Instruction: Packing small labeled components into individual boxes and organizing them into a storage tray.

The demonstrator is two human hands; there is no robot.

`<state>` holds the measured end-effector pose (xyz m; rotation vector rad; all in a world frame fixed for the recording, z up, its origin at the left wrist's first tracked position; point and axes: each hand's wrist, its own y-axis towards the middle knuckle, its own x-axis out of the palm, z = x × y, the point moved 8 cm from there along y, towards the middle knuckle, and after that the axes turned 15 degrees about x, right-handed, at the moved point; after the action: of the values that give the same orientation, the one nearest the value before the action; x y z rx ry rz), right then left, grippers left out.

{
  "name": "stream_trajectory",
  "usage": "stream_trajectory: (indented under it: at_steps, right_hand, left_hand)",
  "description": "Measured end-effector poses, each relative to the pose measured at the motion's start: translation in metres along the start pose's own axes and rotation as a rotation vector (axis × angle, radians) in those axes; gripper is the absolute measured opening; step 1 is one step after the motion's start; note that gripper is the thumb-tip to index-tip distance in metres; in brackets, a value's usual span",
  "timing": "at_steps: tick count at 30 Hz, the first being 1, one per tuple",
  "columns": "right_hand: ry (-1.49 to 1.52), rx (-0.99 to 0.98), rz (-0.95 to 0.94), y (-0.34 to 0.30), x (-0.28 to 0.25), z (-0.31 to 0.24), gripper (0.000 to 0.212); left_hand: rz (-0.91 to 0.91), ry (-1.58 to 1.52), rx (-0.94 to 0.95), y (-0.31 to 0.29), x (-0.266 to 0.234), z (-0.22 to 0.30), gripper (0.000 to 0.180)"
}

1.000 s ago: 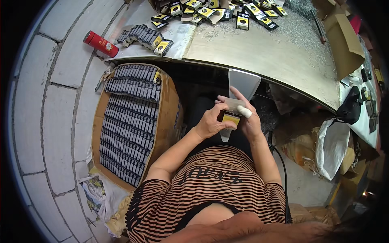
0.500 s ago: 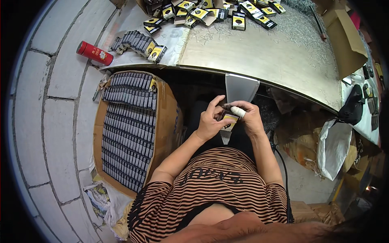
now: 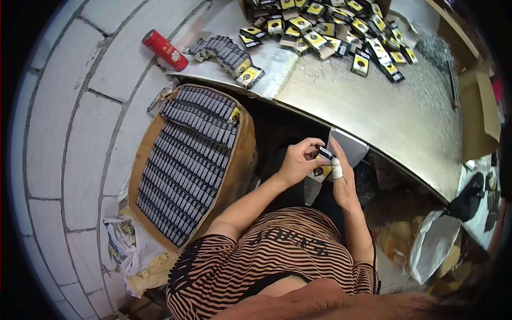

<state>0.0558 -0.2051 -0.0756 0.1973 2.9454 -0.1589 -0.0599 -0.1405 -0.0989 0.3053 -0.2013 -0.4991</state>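
Over my lap, my left hand [image 3: 300, 161] pinches a small black and yellow cardboard box [image 3: 320, 172] between thumb and fingers. The box's dark narrow end faces up. Close against its right side is my right hand [image 3: 344, 178], with its fingers stretched out straight and a white wrapping [image 3: 337, 168] around one digit. Whether the right hand presses on the box I cannot tell. Just beyond the hands, a grey metal chute [image 3: 349, 145] slopes down from the table edge, partly covered by them.
At my left stands a large carton [image 3: 246, 144] packed with rows of similar boxes. On the table [image 3: 341, 101] lie a heap of boxes [image 3: 320, 40], a curved row of boxes [image 3: 226, 53], a red flask [image 3: 165, 50] and scattered metal pins [image 3: 432, 58]. A white sack [image 3: 426, 248] hangs at right.
The view has swung, shifting the scene rightward. My right hand's fingers have straightened from a curled grip near the box. The left hand still holds the box, now with its dark end up.
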Motion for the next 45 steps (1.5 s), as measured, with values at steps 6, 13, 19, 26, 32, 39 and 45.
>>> stream_trajectory:
  at_steps: [6, 13, 19, 26, 32, 39, 45]
  right_hand:
    - [0.186, 0.075, 0.384, 0.038, -0.146, -0.024, 0.033]
    - [-0.566, 0.081, 1.009, 0.107, -0.423, 0.075, 0.041]
    - [-0.989, 0.106, 0.635, 0.189, -0.295, 0.075, 0.051]
    - [-0.801, 0.070, 0.227, 0.155, -0.188, 0.024, 0.059]
    - [-0.397, 0.056, 0.650, 0.049, -0.321, 0.036, 0.047]
    - [-0.692, 0.074, 0.615, 0.107, -0.211, 0.054, 0.070]
    - [-0.968, 0.037, 0.486, 0.148, -0.151, 0.042, 0.049]
  left_hand:
    - [0.097, 1.210, 0.103, 0.125, -0.144, 0.080, 0.043]
    - [-0.103, 1.567, -0.004, 0.168, -0.165, 0.015, 0.072]
    - [-0.081, 1.931, 0.272, 0.217, -0.172, 0.051, 0.048]
    - [-0.632, 1.696, -0.045, 0.354, -0.290, -0.045, 0.070]
    - [-0.467, 1.833, 0.064, 0.359, -0.241, 0.012, 0.042]
    - [-0.018, 0.375, 0.116, 0.250, -0.135, 0.005, 0.035]
    - [-0.097, -0.057, -0.201, 0.064, -0.019, -0.020, 0.028]
